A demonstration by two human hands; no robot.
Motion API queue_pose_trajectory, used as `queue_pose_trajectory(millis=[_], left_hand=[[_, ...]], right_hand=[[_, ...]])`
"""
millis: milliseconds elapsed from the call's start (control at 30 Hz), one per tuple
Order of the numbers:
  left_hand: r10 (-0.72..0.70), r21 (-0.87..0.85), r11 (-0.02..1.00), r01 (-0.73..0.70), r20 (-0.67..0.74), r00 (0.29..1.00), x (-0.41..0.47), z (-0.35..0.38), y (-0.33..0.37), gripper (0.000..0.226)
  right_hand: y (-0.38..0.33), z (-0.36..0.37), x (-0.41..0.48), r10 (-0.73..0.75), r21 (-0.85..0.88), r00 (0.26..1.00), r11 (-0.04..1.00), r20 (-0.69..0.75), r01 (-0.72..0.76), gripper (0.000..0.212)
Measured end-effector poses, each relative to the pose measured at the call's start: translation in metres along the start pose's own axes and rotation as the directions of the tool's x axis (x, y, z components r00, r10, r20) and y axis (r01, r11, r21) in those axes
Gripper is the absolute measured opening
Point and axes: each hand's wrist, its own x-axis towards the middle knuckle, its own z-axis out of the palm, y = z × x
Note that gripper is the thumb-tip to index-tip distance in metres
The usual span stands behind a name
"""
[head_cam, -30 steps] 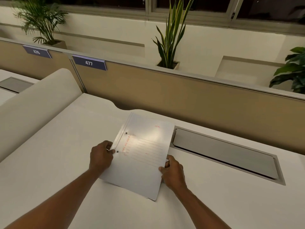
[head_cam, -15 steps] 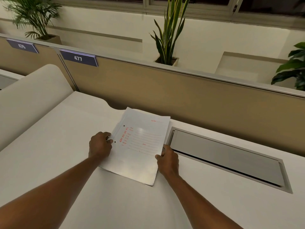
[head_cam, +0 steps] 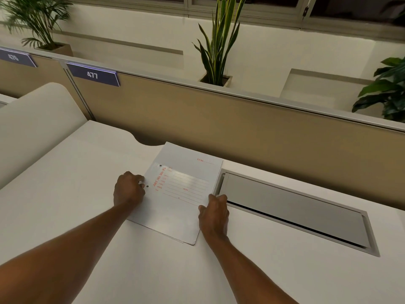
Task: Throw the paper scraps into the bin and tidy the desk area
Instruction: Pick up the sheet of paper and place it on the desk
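My left hand (head_cam: 128, 189) and right hand (head_cam: 214, 212) pinch the white red-printed cardboard file folder (head_cam: 183, 189) near the white tabletop's (head_cam: 65, 183) rear edge; uneven pushing risks skewing it.

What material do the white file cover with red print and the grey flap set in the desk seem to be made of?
The white file cover with red print looks like thin card with a slightly glossy coat: light glares on it, and it has punched holes and thin layered edges. The grey rectangular flap set in the white desk looks like matte metal, perhaps painted or brushed; plastic cannot be ruled out.
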Motion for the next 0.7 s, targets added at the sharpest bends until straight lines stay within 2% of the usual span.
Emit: queue_pose_trajectory(millis=[233,367,500,600,700], left_hand=[[0.030,0.081,0.996,-0.036,0.073,0.997,-0.009,0.000,0.006,0.037],[-0.012,0.089,0.996,0.007,0.062,0.998,-0.017,-0.004,0.010,0.053],[-0.004,0.033,0.999,0.004,0.019,1.000,-0.041,-0.009,0.006,0.055],[-0.011,-0.023,1.000,0.011,0.013,1.000,-0.070,-0.015,-0.005,0.046],[0.019,-0.063,0.998,-0.019,-0.008,1.000,-0.107,-0.025,-0.016,0.015]], right_hand=[[0.006,0.005,-0.002,-0.011,0.105,0.999,0.994,0.040,0.007,0.027],[0.005,0.000,-0.010,-0.031,-0.002,0.999,1.000,0.008,0.031,0.031],[0.011,-0.006,-0.041,-0.065,0.007,0.998,0.998,0.012,0.065,0.044],[0.020,-0.012,-0.080,-0.078,-0.022,0.997,0.997,0.020,0.079,0.040],[0.033,-0.019,-0.121,-0.086,-0.047,0.994,0.995,0.063,0.089,0.035]])
